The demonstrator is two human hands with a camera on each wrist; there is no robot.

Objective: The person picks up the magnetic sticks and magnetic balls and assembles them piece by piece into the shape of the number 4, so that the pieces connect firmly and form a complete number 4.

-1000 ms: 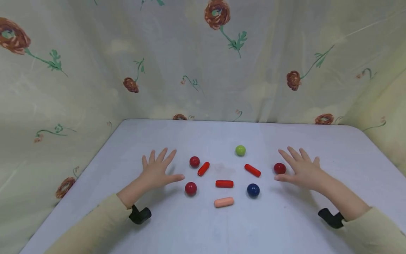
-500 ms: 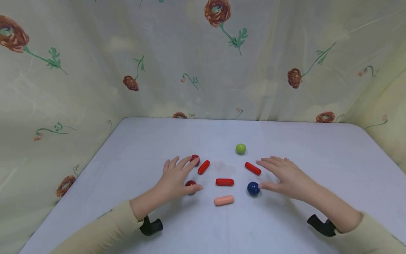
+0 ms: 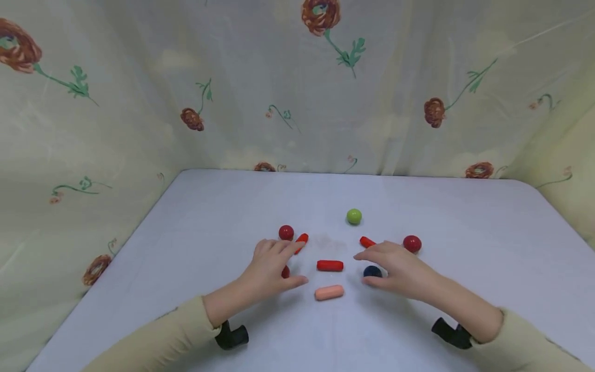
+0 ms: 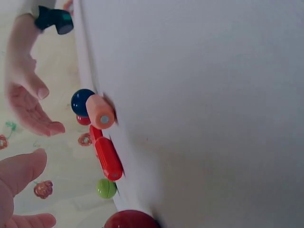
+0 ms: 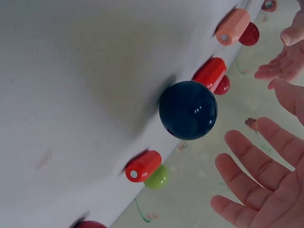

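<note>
My left hand (image 3: 267, 268) hovers over the left side of the group, fingers relaxed, thumb apart and holding nothing. It partly covers a red ball (image 3: 285, 272) and the end of a red rod (image 3: 302, 239). Over the blue ball (image 3: 373, 272) is my right hand (image 3: 397, 266), its thumb and fingers spread around the ball; a gap shows between the hand and the ball (image 5: 188, 110) in the right wrist view. That hand hides part of another red rod (image 3: 366, 242). Between the hands lie a third red rod (image 3: 330, 265) and a salmon-pink rod (image 3: 329, 292).
A green ball (image 3: 354, 216) lies farther back on the white table (image 3: 223, 206). One red ball (image 3: 286, 232) is beyond the left hand, another red ball (image 3: 412, 243) beyond the right. A flowered curtain (image 3: 251, 67) hangs behind the table. Each wrist wears a black camera mount (image 3: 231, 336).
Both hands have moved inward and lower, the left to the right and the right to the left. The right has uncovered the far-right red ball. The balls and rods lie as before.
</note>
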